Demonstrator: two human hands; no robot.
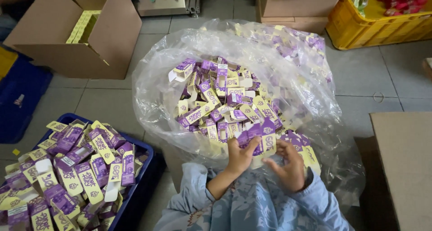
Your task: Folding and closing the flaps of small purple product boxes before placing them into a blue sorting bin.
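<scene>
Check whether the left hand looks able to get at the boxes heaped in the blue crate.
Probably yes: the blue crate sits open on the left hand's side, its purple and yellow boxes uncovered, though the hand now holds a small purple box.
</scene>
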